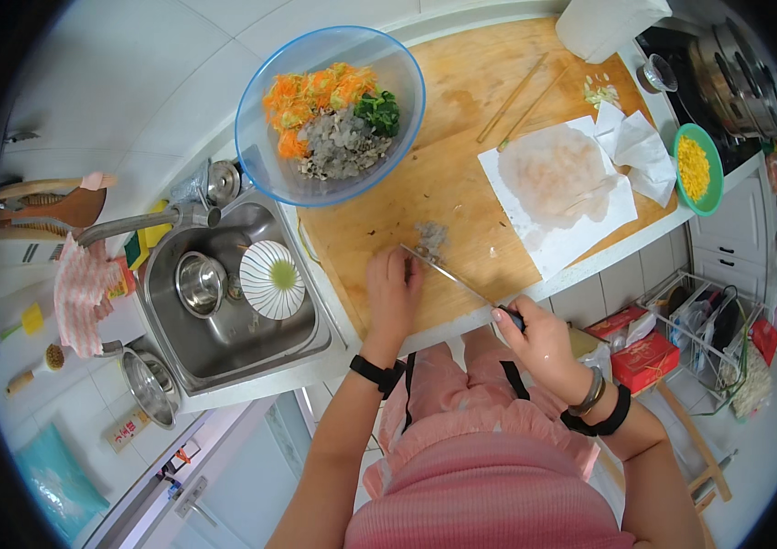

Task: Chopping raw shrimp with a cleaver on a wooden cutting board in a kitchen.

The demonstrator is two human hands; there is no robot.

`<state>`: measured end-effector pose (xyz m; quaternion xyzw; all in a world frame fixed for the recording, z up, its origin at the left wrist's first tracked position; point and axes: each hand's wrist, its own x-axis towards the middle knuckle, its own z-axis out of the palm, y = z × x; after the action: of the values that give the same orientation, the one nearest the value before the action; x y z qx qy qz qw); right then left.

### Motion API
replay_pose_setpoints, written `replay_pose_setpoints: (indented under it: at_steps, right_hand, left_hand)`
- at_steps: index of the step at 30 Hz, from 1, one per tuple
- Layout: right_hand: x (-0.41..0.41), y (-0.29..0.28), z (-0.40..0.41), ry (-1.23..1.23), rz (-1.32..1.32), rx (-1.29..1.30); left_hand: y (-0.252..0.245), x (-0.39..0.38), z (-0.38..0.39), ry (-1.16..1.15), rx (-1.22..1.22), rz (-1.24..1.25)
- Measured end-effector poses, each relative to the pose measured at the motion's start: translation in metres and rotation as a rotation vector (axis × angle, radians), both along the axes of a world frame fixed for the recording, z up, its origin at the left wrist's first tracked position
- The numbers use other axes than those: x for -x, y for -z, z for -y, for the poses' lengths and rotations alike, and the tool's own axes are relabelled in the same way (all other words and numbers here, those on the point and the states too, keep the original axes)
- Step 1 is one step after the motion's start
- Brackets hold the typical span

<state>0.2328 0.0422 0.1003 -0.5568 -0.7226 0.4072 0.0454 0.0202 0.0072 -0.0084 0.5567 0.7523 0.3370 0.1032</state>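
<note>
My right hand (pixel 534 334) is closed around the dark handle of a kitchen knife (pixel 455 277), whose blade lies low over the wooden cutting board (pixel 333 240). At the blade's tip side, my left hand (pixel 394 280) rests on the board with fingers curled; whether it pinches something is hidden. A small heap of greyish chopped food (pixel 431 237), perhaps shrimp, lies just beyond the blade. Behind the left hand, a clear blue-rimmed plastic bowl (pixel 330 199) holds shredded carrot, chopped greens and greyish chopped pieces. Damp white paper towels (pixel 553 178) lie on the board's right part.
Left is a steel sink (pixel 223 357) with a metal bowl (pixel 201 284) and a striped bowl (pixel 272 280). Wooden chopsticks (pixel 513 97) lie at the back. A green bowl (pixel 716 171) of yellow bits stands right, near a stove with a steel pot (pixel 738 82).
</note>
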Motion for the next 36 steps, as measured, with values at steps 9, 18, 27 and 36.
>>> replay_pose_setpoints:
  at_steps: [9,18,27,36]
  right_hand:
    - [0.004,0.017,0.006,-0.151,0.031,-0.130]
    - [0.007,0.017,0.004,-0.214,0.079,-0.262]
    - [0.023,0.022,0.013,-0.242,0.185,-0.301]
    - [0.020,0.031,-0.006,-0.132,0.114,-0.109]
  left_hand:
    - [0.005,0.012,0.031,0.117,-0.049,-0.119]
    - [0.015,0.010,0.034,0.053,0.008,-0.052]
    - [0.023,0.011,0.034,0.055,-0.025,-0.041]
    - [0.007,0.008,0.020,0.049,-0.121,-0.024]
